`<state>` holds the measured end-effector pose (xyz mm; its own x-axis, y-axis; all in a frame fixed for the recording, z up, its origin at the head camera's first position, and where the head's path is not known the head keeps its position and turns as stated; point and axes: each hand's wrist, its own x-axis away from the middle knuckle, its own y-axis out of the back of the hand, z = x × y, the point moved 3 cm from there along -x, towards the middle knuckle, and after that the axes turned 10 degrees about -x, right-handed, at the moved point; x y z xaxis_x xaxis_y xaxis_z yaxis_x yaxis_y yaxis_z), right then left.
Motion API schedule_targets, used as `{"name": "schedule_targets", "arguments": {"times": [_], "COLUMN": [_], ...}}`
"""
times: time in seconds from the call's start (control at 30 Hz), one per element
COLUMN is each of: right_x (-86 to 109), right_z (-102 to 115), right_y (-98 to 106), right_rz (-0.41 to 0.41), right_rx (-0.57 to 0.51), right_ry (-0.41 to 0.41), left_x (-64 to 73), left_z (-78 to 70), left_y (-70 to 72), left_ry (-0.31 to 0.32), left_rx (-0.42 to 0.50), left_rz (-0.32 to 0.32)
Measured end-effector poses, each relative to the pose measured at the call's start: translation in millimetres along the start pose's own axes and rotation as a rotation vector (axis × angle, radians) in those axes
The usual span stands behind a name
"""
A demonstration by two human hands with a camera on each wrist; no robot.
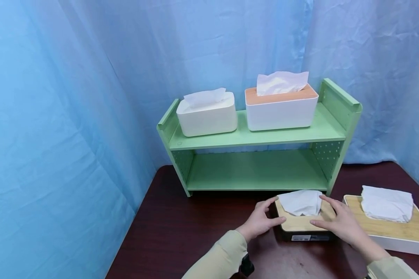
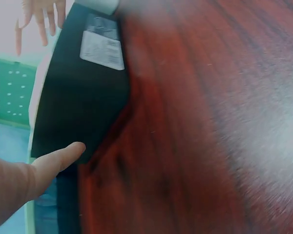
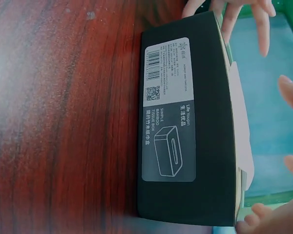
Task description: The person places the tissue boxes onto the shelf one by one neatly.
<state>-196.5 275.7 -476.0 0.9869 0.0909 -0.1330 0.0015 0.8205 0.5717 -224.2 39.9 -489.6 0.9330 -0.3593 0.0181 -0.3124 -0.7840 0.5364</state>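
Note:
A black tissue box with a pale bamboo lid stands on the dark table, a white tissue poking out of its slot. Its long side, with a printed label, faces the right wrist camera. At the box's left end is my left hand, fingers spread and thumb near the front corner. My right hand hovers by the right end, fingers apart and extended. Neither hand visibly grips the box; whether any fingertip touches it is hard to tell. Part of the right end is hidden by the right hand.
Behind stands a green two-tier shelf. On its top tier are a white tissue box and a white one with an orange-brown lid. A larger bamboo-lidded box sits right of the right hand. Blue curtains hang around.

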Motion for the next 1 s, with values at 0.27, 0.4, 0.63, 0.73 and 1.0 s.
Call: {"name": "schedule_targets", "arguments": {"times": [0.27, 0.4, 0.63, 0.73, 1.0], "right_x": [-3.8, -4.1, -5.8, -7.1, -8.6], "right_z": [-8.3, -13.3, -19.3, -20.9, -24.8], "right_y": [-4.9, -6.3, -8.0, -8.6, -8.3], "right_rz": [0.046, 0.087, 0.148, 0.164, 0.187], "right_rx": [0.0, -0.041, -0.059, -0.067, -0.049], "right_ry": [-0.065, -0.139, -0.222, -0.241, -0.282], "left_x": [-2.0, -2.3, -2.2, -3.0, -5.6], "left_z": [7.2, 8.2, 7.8, 9.2, 16.0], "left_y": [-16.1, -19.9, -25.4, -26.8, -29.3], "left_ry": [0.041, 0.052, 0.053, 0.055, 0.06], "left_rx": [-0.045, -0.042, -0.045, -0.042, -0.043], "left_rz": [0.017, 0.023, 0.043, 0.036, 0.03]}}
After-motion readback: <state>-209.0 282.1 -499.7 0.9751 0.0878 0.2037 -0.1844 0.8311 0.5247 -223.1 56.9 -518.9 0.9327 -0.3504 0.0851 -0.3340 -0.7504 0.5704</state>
